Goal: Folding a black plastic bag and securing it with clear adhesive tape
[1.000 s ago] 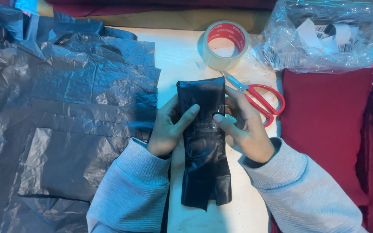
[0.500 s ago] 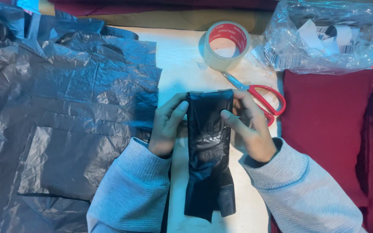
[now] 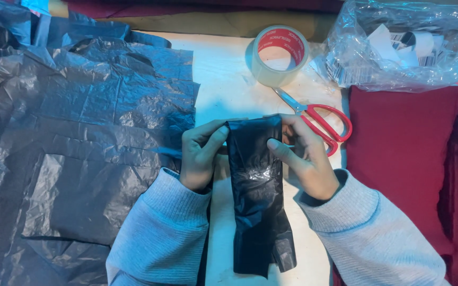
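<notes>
Two hands pinching a folded glossy black plastic bag (image 3: pixel 258 196), left hand (image 3: pixel 200 156) and right hand (image 3: pixel 303 156) gripping its top corners, crinkled grey plastic sheets (image 3: pixel 80 143) left of it, round tape roll (image 3: pixel 280 55) and red-handled scissors (image 3: pixel 319 114) above, clear crumpled bag of white labels (image 3: pixel 404 47) upper right.

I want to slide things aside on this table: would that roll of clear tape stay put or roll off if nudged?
The tape roll lies flat on its side on the white table, so a nudge would probably slide it, not roll it. It looks rigid and light, and should keep its shape. The red-handled scissors lie just below it and might block a push that way.
</notes>
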